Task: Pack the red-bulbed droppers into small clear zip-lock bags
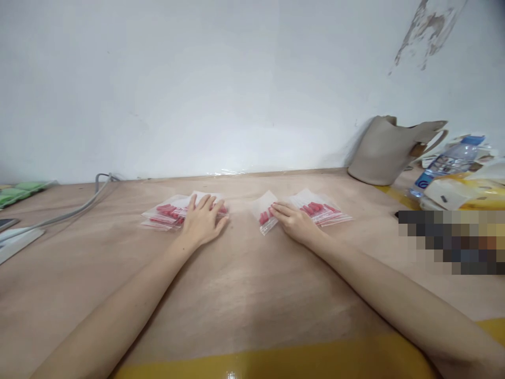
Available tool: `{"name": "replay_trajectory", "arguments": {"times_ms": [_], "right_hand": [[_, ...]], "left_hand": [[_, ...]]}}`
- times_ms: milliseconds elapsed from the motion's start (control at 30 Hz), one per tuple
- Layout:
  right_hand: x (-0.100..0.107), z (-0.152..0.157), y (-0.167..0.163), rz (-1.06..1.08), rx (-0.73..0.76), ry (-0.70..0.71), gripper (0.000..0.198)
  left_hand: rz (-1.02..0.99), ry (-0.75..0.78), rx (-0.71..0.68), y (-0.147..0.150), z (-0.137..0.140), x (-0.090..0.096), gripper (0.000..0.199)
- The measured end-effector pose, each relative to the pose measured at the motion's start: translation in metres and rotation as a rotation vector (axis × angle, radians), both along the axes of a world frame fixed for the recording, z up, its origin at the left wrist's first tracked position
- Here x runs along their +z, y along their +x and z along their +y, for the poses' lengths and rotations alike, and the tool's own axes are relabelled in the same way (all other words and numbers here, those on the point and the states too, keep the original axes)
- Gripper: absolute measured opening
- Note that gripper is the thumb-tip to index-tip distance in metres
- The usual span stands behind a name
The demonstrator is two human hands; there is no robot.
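My left hand (203,220) lies with fingers spread over the right part of a pile of small clear zip bags (165,211), which hold red pieces. Under my right hand (295,220) is the edge of a single clear bag (263,213) with a few red pieces inside; the fingers lie stretched out and close together on it. Just beyond that hand, to the right, another pile of such bags (317,206) rests on the table, partly hidden by the hand. What exactly the red pieces are is too small to tell.
A grey-beige bag (381,150) leans on the wall at the back right. Beside it are a water bottle (447,163) and yellow-white packaging (469,192). On the left lie a grey cable (84,208) and green packs (23,192). A blurred patch covers the right edge.
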State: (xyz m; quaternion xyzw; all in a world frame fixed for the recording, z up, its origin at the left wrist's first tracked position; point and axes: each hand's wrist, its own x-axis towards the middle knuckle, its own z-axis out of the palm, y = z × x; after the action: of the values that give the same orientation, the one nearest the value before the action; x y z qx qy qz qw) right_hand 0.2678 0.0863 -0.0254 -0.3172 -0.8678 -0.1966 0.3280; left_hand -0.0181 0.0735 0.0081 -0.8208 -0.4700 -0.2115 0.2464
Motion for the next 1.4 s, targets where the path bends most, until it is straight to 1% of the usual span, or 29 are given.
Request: {"name": "replay_trajectory", "arguments": {"times_ms": [100,167,300,433,567,633,700,767,800,933,1000,1100,1200,1267,1400], "right_hand": [[0.008,0.001,0.025,0.04,-0.046,0.023,0.036],[0.008,-0.001,0.042,0.043,-0.098,-0.016,0.033],[0.001,-0.008,0.067,-0.021,-0.203,-0.12,0.028],[-0.002,-0.014,0.08,-0.004,-0.356,-0.153,0.026],[0.006,-0.022,0.086,-0.009,-0.492,-0.192,0.023],[0.011,-0.028,0.086,-0.016,-0.518,-0.176,0.022],[0.016,-0.036,0.08,-0.012,-0.483,-0.129,0.033],[0.02,-0.042,0.069,-0.001,-0.387,-0.091,0.04],[0.021,-0.044,0.062,-0.003,-0.324,-0.082,0.04],[0.022,-0.042,0.031,-0.122,-0.057,-0.071,0.027],[0.021,-0.036,0.018,-0.177,0.02,-0.043,0.02],[0.019,-0.024,0.005,-0.187,0.062,0.002,0.016],[0.015,-0.019,0.0,-0.135,0.089,0.016,0.018],[0.011,-0.019,0.0,-0.072,0.106,0.001,0.018],[0.003,-0.019,0.006,0.046,0.174,-0.088,0.014]], "left_hand": [[0.028,-0.019,0.096,-0.013,0.005,0.0,0.04],[0.04,-0.043,0.112,-0.017,0.007,0.0,0.034],[0.036,-0.092,0.106,-0.014,0.008,-0.002,0.029],[0.003,-0.153,0.035,-0.002,0.006,-0.007,0.03],[-0.063,-0.224,-0.087,0.021,0.002,-0.016,0.032],[-0.111,-0.251,-0.15,0.036,-0.002,-0.021,0.033],[-0.153,-0.273,-0.211,0.051,-0.007,-0.025,0.034],[-0.186,-0.293,-0.262,0.062,-0.013,-0.028,0.037],[-0.202,-0.299,-0.281,0.065,-0.015,-0.029,0.038],[-0.26,-0.301,-0.316,0.066,-0.02,-0.03,0.04],[-0.276,-0.304,-0.333,0.061,-0.02,-0.03,0.036],[-0.289,-0.321,-0.348,0.055,-0.019,-0.03,0.032],[-0.297,-0.337,-0.349,0.051,-0.021,-0.029,0.031],[-0.301,-0.342,-0.35,0.05,-0.022,-0.028,0.032],[-0.308,-0.344,-0.357,0.05,-0.022,-0.026,0.033]]}}
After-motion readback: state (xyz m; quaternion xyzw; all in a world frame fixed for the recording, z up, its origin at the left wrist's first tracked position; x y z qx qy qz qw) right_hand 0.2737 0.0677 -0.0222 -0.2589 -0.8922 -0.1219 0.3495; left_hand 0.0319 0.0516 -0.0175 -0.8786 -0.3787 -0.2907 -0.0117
